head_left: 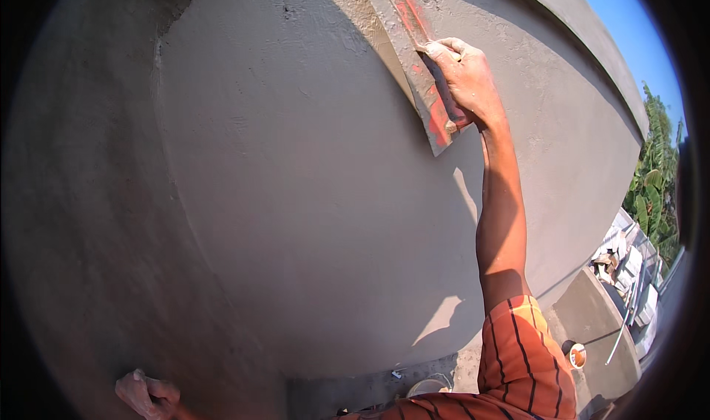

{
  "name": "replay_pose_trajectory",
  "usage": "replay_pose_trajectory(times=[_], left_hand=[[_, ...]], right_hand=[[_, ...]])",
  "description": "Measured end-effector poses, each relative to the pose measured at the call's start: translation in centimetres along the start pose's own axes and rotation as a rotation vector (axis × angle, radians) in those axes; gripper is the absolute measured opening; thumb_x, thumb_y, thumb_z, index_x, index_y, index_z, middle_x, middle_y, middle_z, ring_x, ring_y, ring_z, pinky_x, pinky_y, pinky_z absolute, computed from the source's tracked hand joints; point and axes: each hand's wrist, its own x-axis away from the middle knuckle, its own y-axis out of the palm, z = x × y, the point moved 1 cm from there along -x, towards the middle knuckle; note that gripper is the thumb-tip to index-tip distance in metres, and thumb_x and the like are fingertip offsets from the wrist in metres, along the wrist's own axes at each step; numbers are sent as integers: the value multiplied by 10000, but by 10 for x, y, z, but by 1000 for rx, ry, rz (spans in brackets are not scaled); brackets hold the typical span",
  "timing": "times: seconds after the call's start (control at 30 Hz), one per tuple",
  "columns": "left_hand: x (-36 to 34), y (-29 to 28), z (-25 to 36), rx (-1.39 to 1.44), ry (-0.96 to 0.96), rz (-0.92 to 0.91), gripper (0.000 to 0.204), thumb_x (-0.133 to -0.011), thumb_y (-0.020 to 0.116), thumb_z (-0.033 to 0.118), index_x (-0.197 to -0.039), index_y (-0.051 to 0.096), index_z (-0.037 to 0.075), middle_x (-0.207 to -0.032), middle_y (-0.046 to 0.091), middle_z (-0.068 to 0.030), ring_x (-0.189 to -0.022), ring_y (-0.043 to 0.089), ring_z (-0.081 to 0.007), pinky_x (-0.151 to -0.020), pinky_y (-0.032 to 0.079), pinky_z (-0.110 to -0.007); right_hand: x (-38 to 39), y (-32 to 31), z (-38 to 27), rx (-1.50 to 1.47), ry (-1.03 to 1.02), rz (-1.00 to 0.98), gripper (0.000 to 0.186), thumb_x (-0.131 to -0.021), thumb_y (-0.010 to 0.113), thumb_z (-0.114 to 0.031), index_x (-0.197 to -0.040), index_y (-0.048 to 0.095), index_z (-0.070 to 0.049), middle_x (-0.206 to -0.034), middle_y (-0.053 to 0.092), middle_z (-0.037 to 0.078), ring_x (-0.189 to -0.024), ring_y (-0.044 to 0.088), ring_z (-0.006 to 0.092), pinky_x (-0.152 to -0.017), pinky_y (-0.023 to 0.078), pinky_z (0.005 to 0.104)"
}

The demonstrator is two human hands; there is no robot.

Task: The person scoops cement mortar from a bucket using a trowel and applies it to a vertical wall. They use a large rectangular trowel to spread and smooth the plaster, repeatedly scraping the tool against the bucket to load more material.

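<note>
A long plastering trowel (436, 108), its grey blade smeared with mortar and patches of red paint, lies slanted against the wall high in the view. My right hand (466, 76) is closed round its handle, the arm stretched up in an orange striped sleeve. Smooth wet grey plaster coats the wall (318, 198); rougher texture shows near the top by the blade. At the lower left my left hand (148, 394), whitened with mortar, is loosely curled near the darker side wall (89, 220). I see nothing in its fingers.
A projecting ledge (577, 50) runs along the wall's upper right. Below right are a low grey wall (592, 324), an orange-and-white bucket (576, 356) and stacked pale rubble (629, 272). A round container (429, 387) sits at the wall's foot. Green plants (654, 176) grow beyond.
</note>
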Motion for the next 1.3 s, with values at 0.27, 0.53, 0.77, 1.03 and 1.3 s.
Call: replay_pose_trajectory(times=[0.27,0.53,0.77,1.03,1.3], left_hand=[[-5,7,8,73,-61,31,170,-849,447,-50,-934,583,-108,-767,597,-158,-626,525,-326,-621,469,-459],[-10,3,8,67,-65,-12,147,-829,441,-84,-886,576,-95,-752,582,-158,-610,511,-318,-594,454,-442],[-19,6,18,72,-105,4,150,-807,430,-116,-881,558,-93,-719,554,-151,-572,483,-300,-540,417,-415],[-28,5,21,124,-32,48,203,-792,402,-138,-909,558,-83,-722,556,-144,-567,490,-286,-529,426,-400],[-20,0,34,182,-104,75,233,-772,412,-108,-925,582,-65,-734,557,-147,-559,491,-278,-518,428,-410]], right_hand=[[-43,-28,-5,467,-265,-134,433,-768,608,-475,-1082,672,-183,-946,696,67,-862,658,234,-774,500,364],[-31,-23,-5,665,-453,-453,467,-699,650,-484,-1058,678,-186,-866,689,124,-816,650,321,-734,517,398],[-132,-69,-59,681,-221,-251,449,-798,615,-390,-1123,631,-79,-1051,663,100,-868,638,223,-760,511,319],[-49,-14,-47,572,-332,-682,389,-714,669,-271,-1037,680,-54,-883,679,128,-736,613,221,-712,488,333],[-100,0,-39,679,-518,-117,408,-810,611,-442,-1088,645,-145,-880,683,89,-769,647,269,-687,513,351]])
